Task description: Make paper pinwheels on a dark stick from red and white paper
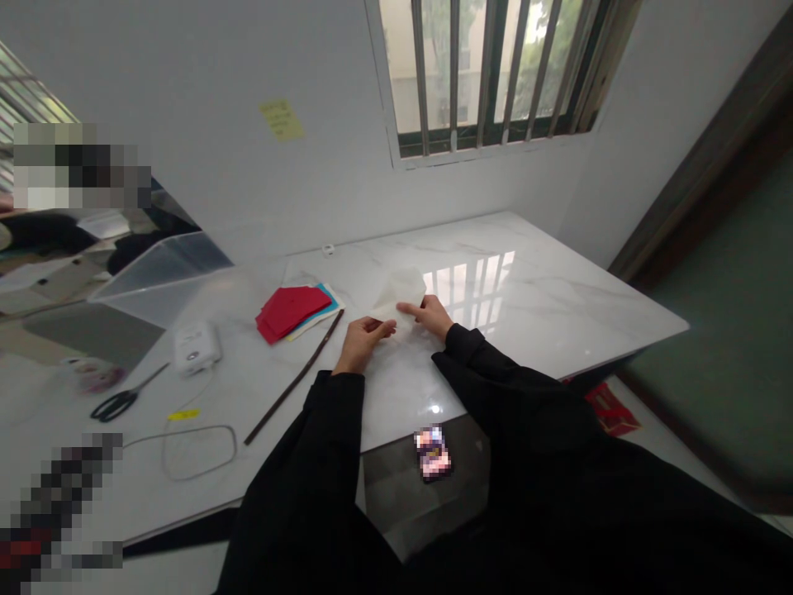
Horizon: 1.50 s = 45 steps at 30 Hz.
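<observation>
At 12 o'clock from the wearer, over the white marble-patterned tabletop (576, 306), R hand (435, 317) has thumb + index closed on a thin translucent paper sheet (400, 289), nr its R side. L hand (359, 345) is at the sheet's near L edge, thumb & index close tog.; can't tell if paper is actually b/w them.

Step in hand, my read: two-handed fingertip handling of the sheet, prob. adjusting its edge. Next move, I'd judge, calls for a light pinch each side, even tension, no hard pull, as stock this thin could crease or tear.

Pose: L hand sits a bit nearer the body, fingers aimed approx. 2 o'clock; R hand slightly farther out, fingers aimed approx. 10. Fingertips near each other, palms apart. Black L sleeve (334, 413) comes up from 7 o'clock, black R sleeve (489, 359) from 4; both forearms angled in, wrists low over the top.

Outward from the grip: red paper pieces (291, 310) at 9 o'clock, w/ blue paper (325, 297) showing under them; dark narrow strip (294, 380) at 8, lying diag. Farther out, white handheld-size device (196, 347) at 9, black-handled scissors (117, 404) btw. 8 & 9. Small white ring-shaped item (328, 249) at 10 to 11, nr the wall.
</observation>
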Motion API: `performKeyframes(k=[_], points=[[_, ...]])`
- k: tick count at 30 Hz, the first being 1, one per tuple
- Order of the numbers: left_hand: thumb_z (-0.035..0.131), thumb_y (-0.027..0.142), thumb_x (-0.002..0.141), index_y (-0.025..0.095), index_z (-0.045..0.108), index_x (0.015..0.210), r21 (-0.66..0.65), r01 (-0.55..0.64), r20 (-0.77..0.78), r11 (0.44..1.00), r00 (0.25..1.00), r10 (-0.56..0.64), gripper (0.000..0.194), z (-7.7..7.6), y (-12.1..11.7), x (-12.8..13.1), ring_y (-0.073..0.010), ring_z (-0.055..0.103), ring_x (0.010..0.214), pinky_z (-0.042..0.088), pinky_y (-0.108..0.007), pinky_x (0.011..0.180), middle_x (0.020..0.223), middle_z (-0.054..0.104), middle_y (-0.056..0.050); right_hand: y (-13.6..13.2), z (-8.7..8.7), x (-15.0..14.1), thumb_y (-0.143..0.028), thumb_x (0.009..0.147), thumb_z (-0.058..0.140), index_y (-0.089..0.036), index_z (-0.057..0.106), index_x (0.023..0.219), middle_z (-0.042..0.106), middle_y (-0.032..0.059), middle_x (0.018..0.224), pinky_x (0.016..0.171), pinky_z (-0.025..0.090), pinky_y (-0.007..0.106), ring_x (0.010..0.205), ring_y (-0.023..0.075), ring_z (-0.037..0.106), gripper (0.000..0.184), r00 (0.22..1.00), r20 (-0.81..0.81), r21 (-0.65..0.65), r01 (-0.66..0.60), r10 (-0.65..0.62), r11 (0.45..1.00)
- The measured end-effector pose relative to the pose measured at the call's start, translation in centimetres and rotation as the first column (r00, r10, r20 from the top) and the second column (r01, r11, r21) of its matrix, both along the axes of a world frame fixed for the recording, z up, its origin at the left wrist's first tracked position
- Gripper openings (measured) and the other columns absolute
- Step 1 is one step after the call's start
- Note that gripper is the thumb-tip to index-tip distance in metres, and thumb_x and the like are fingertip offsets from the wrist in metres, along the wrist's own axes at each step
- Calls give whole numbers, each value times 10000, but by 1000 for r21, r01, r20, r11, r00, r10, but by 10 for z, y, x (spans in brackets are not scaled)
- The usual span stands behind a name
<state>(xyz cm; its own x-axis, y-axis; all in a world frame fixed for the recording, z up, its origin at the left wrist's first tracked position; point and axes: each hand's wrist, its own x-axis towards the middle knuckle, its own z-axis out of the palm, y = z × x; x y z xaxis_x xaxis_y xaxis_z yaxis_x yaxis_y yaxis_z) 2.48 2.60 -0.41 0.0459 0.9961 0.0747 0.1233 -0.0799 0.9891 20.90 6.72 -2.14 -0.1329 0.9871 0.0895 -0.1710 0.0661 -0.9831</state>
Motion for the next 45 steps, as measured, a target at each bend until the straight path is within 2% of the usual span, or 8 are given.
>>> performKeyframes(k=[4, 9, 19, 24, 30, 36, 40, 45], points=[[884, 573, 667, 150, 780, 705, -16, 17, -72, 1000, 997, -18, 437, 1, 0, -1, -266, 710, 725, 556, -380, 758, 744, 770, -150, -2, -1, -4, -464, 727, 845, -128, 726, 791, 675, 21, 679, 559, 406, 251, 602, 116, 524, 363, 1000, 13, 2, -5, 5, 1000], [867, 572, 693, 144, 786, 699, -9, 10, -92, 1000, 996, -11, 435, 0, 1, -1, -258, 709, 700, 552, -374, 746, 744, 775, -159, -1, -3, -7, -448, 759, 841, -122, 725, 786, 650, 4, 652, 562, 397, 258, 596, 113, 501, 347, 999, 38, 3, 13, -13, 1000], [864, 628, 668, 176, 760, 685, 25, 90, -155, 996, 984, -85, 464, -1, -1, 1, -240, 676, 679, 528, -359, 702, 736, 770, -128, -3, -5, -11, -473, 780, 850, -122, 753, 905, 736, 59, 807, 578, 432, 268, 652, 137, 580, 385, 997, 14, -28, 82, -81, 996], [843, 687, 672, 185, 726, 672, 42, 104, -172, 994, 980, -95, 515, -3, 1, 0, -227, 645, 647, 500, -351, 665, 699, 747, -111, -2, -8, -12, -515, 740, 860, -133, 729, 867, 709, 45, 771, 562, 400, 267, 620, 126, 552, 423, 995, -6, -20, 97, -97, 995], [835, 668, 684, 186, 714, 712, 35, 162, -189, 986, 970, -153, 497, 0, -1, 2, -208, 627, 644, 480, -332, 652, 714, 738, -90, -1, -7, -12, -516, 736, 846, -135, 727, 890, 728, 58, 807, 595, 421, 264, 687, 145, 611, 428, 993, -25, -53, 116, -117, 992], [774, 642, 731, 182, 652, 697, 20, 170, -262, 985, 952, -158, 477, 2, -2, 2, -175, 591, 609, 447, -312, 631, 651, 687, -39, -4, -6, -13, -539, 698, 854, -142, 723, 859, 703, 45, 754, 589, 412, 274, 675, 153, 600, 448, 990, -43, -54, 135, -138, 989], [780, 652, 733, 175, 665, 722, 22, 184, -246, 983, 954, -173, 490, 1, -2, 2, -187, 618, 640, 458, -321, 653, 693, 717, -53, -5, -5, -13, -546, 694, 857, -150, 725, 845, 692, 42, 723, 610, 431, 283, 697, 169, 620, 444, 989, -37, -65, 139, -142, 988], [812, 643, 726, 165, 700, 757, 16, 192, -231, 981, 956, -184, 492, 0, -4, 2, -212, 657, 692, 474, -332, 678, 772, 760, -89, -5, -4, -13, -534, 679, 869, -148, 732, 868, 717, 57, 787, 612, 430, 281, 697, 157, 616, 452, 990, -63, -79, 123, -128, 989]])
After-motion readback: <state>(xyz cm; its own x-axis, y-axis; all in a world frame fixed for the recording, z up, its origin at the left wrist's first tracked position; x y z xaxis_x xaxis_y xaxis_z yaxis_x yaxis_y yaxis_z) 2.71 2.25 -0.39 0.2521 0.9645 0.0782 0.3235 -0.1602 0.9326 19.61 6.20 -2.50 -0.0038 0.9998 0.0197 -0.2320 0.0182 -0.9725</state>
